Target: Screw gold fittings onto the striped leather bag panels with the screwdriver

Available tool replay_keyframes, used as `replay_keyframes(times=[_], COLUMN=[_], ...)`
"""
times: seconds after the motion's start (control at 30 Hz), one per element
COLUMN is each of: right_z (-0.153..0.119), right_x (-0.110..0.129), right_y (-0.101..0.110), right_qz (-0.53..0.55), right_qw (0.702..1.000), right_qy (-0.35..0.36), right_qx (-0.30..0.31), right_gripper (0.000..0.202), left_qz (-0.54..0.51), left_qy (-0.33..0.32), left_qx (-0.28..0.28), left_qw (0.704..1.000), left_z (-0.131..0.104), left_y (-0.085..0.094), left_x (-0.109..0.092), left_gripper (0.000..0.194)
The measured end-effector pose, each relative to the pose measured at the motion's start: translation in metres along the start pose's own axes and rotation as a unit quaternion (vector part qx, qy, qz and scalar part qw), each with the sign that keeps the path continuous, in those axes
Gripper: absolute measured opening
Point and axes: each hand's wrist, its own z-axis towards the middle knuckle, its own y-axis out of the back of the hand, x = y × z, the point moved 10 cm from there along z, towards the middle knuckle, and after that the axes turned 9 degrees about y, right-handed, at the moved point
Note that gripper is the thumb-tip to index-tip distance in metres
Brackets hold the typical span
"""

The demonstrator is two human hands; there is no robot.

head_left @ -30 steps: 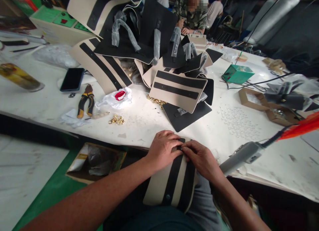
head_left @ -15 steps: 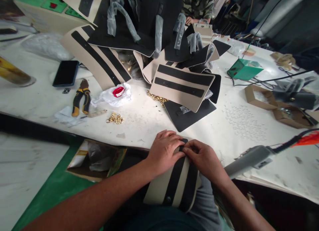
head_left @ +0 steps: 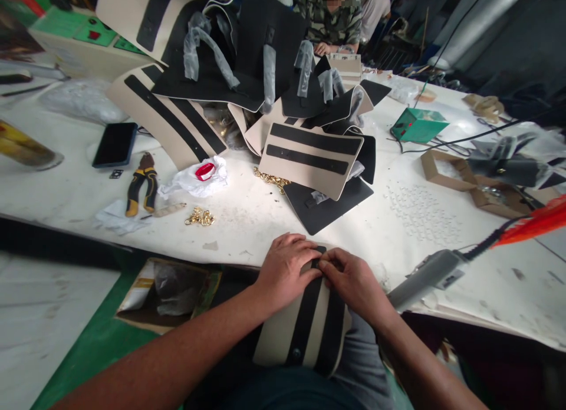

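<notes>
A beige panel with black strips (head_left: 283, 333) lies across my lap, its far end at the table edge. My left hand (head_left: 289, 268) rests on that far end, thumb and fingers closing on the panel beside a black strip. Right beside it, my right hand (head_left: 349, 274) pinches at the same strip; whatever small piece is between its fingertips is hidden. A metal stud (head_left: 296, 352) shows at the near end of the strip. Beyond my hands lie a black panel (head_left: 327, 206) and a beige striped panel (head_left: 309, 156).
A grey tool (head_left: 427, 277) with a cable lies right of my right hand. Pliers (head_left: 142, 186), gold rings (head_left: 200, 216), a phone (head_left: 115, 144) and a panel pile (head_left: 212, 74) are on the table (head_left: 239, 221). Below sits an open box (head_left: 165, 292). A person (head_left: 331, 20) sits opposite.
The view has shifted slightly, so the table things appear a little further left. Both hands keep the same hold at the panel's far end.
</notes>
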Motion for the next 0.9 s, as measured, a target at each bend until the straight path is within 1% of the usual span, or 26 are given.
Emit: replay_keyframes(times=[0.07,0.1,0.13,0.2,0.27,0.33,0.37,0.4,0.43,0.47,0.53,0.6,0.67,0.73,0.8,0.83,0.9], right_z=[-0.011,-0.020,-0.032,-0.067,-0.107,-0.142,-0.153,-0.158,-0.156,-0.150,-0.132,-0.119,-0.113,-0.107,-0.099,-0.093,-0.075], right_x=[0.000,0.000,0.000,-0.007,-0.022,-0.042,-0.051,-0.059,-0.065,-0.071,-0.081,-0.087,-0.085,-0.073,-0.051,-0.036,0.002], right_y=[0.006,0.012,0.020,0.045,0.071,0.095,0.105,0.113,0.118,0.122,0.124,0.124,0.123,0.117,0.109,0.105,0.095], right_qz=[0.030,0.042,0.048,0.039,0.023,0.010,0.005,0.002,-0.004,-0.018,-0.065,-0.092,-0.052,0.040,0.148,0.206,0.309], right_qw=[0.999,0.998,0.995,0.981,0.954,0.913,0.896,0.885,0.885,0.891,0.910,0.919,0.925,0.929,0.920,0.910,0.883], right_qy=[0.006,0.008,0.008,-0.011,-0.058,-0.115,-0.134,-0.141,-0.140,-0.138,-0.144,-0.157,-0.146,-0.117,-0.076,-0.043,0.051], right_qx=[-0.025,-0.051,-0.088,-0.188,-0.295,-0.390,-0.424,-0.443,-0.445,-0.432,-0.382,-0.349,-0.347,-0.349,-0.355,-0.357,-0.349], right_gripper=[0.026,0.029,0.033,0.039,0.042,0.047,0.051,0.056,0.061,0.067,0.072,0.067,0.059,0.051,0.044,0.041,0.032], left_qz=[0.005,0.007,0.008,0.010,0.011,0.017,0.021,0.027,0.034,0.040,0.050,0.055,0.054,0.052,0.047,0.043,0.038], left_qy=[-0.008,-0.012,-0.016,-0.022,-0.031,-0.043,-0.050,-0.057,-0.062,-0.067,-0.071,-0.071,-0.070,-0.068,-0.061,-0.057,-0.048], left_qx=[-0.005,-0.008,-0.009,-0.014,-0.019,-0.020,-0.019,-0.017,-0.015,-0.012,-0.011,-0.011,-0.011,-0.009,-0.005,-0.003,0.000], left_qw=[1.000,1.000,1.000,1.000,0.999,0.999,0.998,0.998,0.997,0.997,0.996,0.996,0.996,0.996,0.997,0.997,0.998], left_z=[-0.001,-0.001,-0.001,-0.001,-0.002,-0.002,-0.002,-0.002,-0.002,-0.003,-0.003,-0.003,-0.003,-0.003,-0.003,-0.003,-0.002], left_y=[0.001,0.001,0.001,0.001,0.002,0.002,0.001,0.001,0.000,0.000,-0.001,-0.001,-0.001,-0.001,-0.002,-0.002,-0.002], left_x=[-0.001,-0.002,-0.002,-0.003,-0.004,-0.006,-0.006,-0.007,-0.008,-0.008,-0.009,-0.009,-0.009,-0.009,-0.007,-0.006,-0.004], left_gripper=[0.033,0.033,0.033,0.030,0.028,0.026,0.025,0.025,0.026,0.026,0.027,0.027,0.027,0.026,0.025,0.025,0.025])
